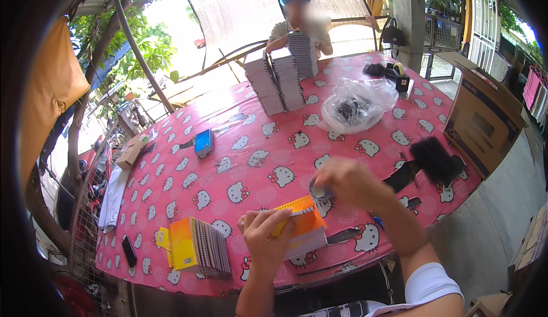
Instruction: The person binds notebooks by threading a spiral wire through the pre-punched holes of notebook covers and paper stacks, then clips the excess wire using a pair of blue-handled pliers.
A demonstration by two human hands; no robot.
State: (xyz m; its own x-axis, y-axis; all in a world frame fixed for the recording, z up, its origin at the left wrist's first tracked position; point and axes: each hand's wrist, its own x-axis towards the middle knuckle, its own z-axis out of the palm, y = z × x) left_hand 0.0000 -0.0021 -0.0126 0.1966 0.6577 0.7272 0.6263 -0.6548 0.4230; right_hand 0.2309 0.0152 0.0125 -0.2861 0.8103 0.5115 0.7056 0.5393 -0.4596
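Observation:
In my left hand, closed round its left side, is a spiral notebook with an orange and yellow cover, tilted over the near part of the table. White pages show below its cover. My right hand is raised just beyond the notebook's right end, fingers closed on a small round greyish thing, too blurred to name. A dark flat strip lies beside the notebook. Left of my left hand stands a stack of spiral notebooks with yellow-orange covers.
The table has a pink patterned cloth. On it are a phone, a blue stack, tall notebook stacks, a plastic bag, a tape dispenser and a black bristly bundle. A cardboard box stands right; a person sits opposite.

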